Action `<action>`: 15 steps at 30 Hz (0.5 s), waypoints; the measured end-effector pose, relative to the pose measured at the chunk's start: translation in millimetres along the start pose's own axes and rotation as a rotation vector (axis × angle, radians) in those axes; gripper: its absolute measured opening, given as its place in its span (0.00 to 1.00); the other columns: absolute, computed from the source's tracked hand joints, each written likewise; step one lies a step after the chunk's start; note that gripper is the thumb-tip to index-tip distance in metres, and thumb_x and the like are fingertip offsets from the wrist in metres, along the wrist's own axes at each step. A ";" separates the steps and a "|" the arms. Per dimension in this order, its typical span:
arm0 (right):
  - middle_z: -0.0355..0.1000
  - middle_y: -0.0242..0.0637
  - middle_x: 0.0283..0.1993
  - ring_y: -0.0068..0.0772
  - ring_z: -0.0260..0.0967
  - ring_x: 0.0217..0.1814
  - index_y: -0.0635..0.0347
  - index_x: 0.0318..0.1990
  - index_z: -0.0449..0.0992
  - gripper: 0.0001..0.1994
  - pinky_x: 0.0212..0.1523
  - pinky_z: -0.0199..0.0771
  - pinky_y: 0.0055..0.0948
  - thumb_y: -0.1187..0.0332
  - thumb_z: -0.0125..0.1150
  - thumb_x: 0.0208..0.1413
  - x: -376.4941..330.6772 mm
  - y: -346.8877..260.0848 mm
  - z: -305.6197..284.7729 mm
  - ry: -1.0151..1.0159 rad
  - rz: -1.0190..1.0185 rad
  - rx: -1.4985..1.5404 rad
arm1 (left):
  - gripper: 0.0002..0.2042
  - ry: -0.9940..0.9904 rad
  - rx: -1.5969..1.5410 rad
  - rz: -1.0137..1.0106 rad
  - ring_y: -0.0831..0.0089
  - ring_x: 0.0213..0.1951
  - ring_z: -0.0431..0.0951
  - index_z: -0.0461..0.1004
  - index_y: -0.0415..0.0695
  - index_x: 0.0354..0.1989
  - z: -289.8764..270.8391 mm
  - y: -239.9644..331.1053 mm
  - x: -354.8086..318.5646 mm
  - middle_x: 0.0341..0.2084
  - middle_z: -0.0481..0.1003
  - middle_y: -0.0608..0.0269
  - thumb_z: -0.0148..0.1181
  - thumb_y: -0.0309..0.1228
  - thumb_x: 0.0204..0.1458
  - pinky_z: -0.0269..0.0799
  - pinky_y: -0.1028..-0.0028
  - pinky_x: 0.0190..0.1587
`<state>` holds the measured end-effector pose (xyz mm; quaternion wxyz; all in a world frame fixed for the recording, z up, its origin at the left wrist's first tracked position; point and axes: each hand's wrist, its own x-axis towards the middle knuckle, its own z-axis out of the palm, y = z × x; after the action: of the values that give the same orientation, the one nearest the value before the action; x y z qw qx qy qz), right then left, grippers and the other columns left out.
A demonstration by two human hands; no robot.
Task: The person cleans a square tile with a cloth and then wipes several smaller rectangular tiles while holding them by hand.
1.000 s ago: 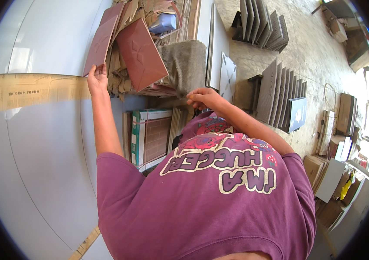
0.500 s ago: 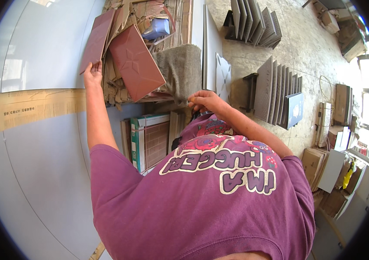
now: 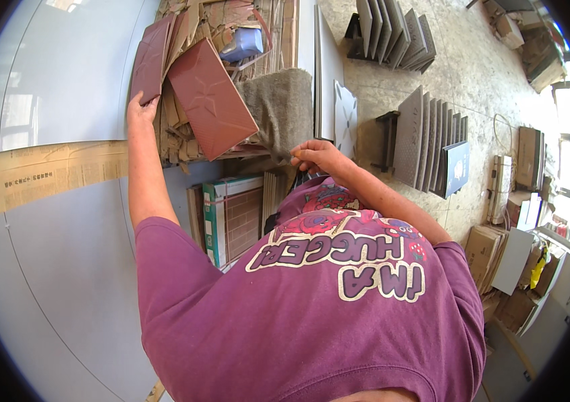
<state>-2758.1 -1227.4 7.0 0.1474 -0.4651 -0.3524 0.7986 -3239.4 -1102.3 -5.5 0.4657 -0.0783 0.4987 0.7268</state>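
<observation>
My left hand (image 3: 143,107) is closed on the lower end of a reddish-brown tile (image 3: 151,57), which leans at a steep angle against the pale panels on the left. Beside it, a second reddish-brown tile (image 3: 212,100) with a raised star-like pattern lies tilted over torn cardboard. My right hand (image 3: 318,155) has its fingers curled together by the lower edge of a rough grey-brown cloth (image 3: 276,110). Whether anything is pinched in those fingers is hidden from me.
A blue plastic-like object (image 3: 242,44) rests on the cardboard. Below stands a green-and-white box (image 3: 210,221) of brick-patterned tiles. On the right, grey tiles (image 3: 409,137) stand in a dark rack, with a similar rack (image 3: 392,33) beyond. Cartons (image 3: 484,251) line the far right.
My left hand has shifted slightly left and turned, its fingers now wrapped around the tile's lower end. That tile has tilted and its lower edge has risen. My right hand stays in place.
</observation>
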 end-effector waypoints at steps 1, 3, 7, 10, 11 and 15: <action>0.73 0.30 0.34 0.17 0.65 0.29 0.61 0.40 0.71 0.12 0.29 0.64 0.18 0.63 0.54 0.53 1.9 1.3 -0.3 -0.003 -0.003 0.007 | 0.22 -0.018 0.001 -0.001 0.50 0.58 0.56 0.52 0.29 0.55 0.9 1.0 -1.6 0.57 0.56 0.45 0.48 0.25 0.54 0.55 0.51 0.59; 0.73 0.31 0.34 0.17 0.65 0.29 0.61 0.41 0.71 0.12 0.29 0.65 0.19 0.63 0.54 0.53 4.1 2.8 -0.4 -0.007 -0.006 0.014 | 0.24 -0.009 0.017 -0.003 0.50 0.59 0.55 0.51 0.29 0.56 1.0 2.1 -5.7 0.58 0.54 0.45 0.48 0.26 0.53 0.54 0.51 0.60; 0.73 0.31 0.34 0.17 0.65 0.29 0.62 0.41 0.71 0.12 0.29 0.65 0.18 0.63 0.54 0.53 4.7 0.2 -0.4 0.004 0.000 0.014 | 0.26 -0.078 0.113 0.017 0.51 0.60 0.53 0.48 0.31 0.58 10.6 5.0 -15.5 0.59 0.51 0.45 0.49 0.26 0.53 0.52 0.52 0.61; 0.73 0.31 0.34 0.17 0.65 0.29 0.61 0.40 0.71 0.12 0.29 0.64 0.18 0.63 0.54 0.53 3.7 1.6 0.3 -0.004 0.004 0.010 | 0.26 -0.049 0.057 -0.066 0.51 0.60 0.53 0.49 0.31 0.58 12.5 9.2 -7.8 0.58 0.52 0.44 0.50 0.26 0.52 0.53 0.52 0.60; 0.73 0.31 0.34 0.17 0.65 0.29 0.61 0.40 0.71 0.12 0.29 0.64 0.18 0.63 0.54 0.53 3.4 2.2 0.5 -0.004 0.003 0.010 | 0.26 -0.041 0.081 -0.054 0.51 0.59 0.54 0.49 0.30 0.57 15.1 9.2 -5.9 0.57 0.53 0.44 0.50 0.26 0.52 0.53 0.51 0.60; 0.73 0.30 0.34 0.16 0.65 0.30 0.60 0.40 0.71 0.12 0.29 0.64 0.17 0.63 0.54 0.53 1.7 3.5 -1.3 0.006 0.026 0.028 | 0.26 0.047 0.138 -0.059 0.51 0.56 0.60 0.51 0.28 0.55 17.7 11.7 9.8 0.54 0.57 0.43 0.53 0.27 0.51 0.57 0.51 0.58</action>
<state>-2757.5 -1228.4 3.1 0.1444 -0.4699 -0.3346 0.8040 -3247.4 -1083.1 5.2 0.4792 -0.0777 0.5560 0.6747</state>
